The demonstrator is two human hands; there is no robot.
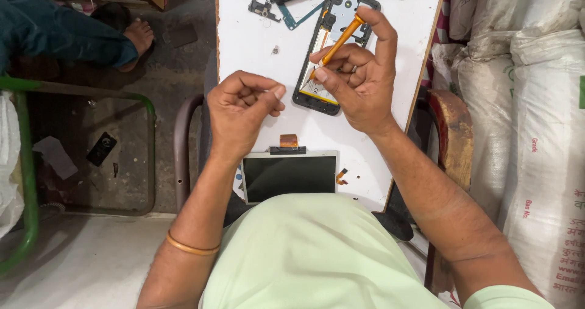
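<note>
One orange screwdriver (339, 42) is pinched in the right hand (359, 80) fingers over the opened phone (332, 53); left hand (241, 111) is clenched, maybe on something tiny.

Lighting: soft, even daylight, bright overall; source direction cannot be told. White bench (256, 47) near overexposed, little surface detail. Shadows: faint, diffuse, under the right hand (356, 71) and left hand (241, 111). Floor (177, 59) at upper left dimmer. Glare: none on the dark screen panel (286, 178). Focus: sharp at centre. Distortion: mild wide-angle stretch at edges, sacks (536, 132) slightly soft.
</note>
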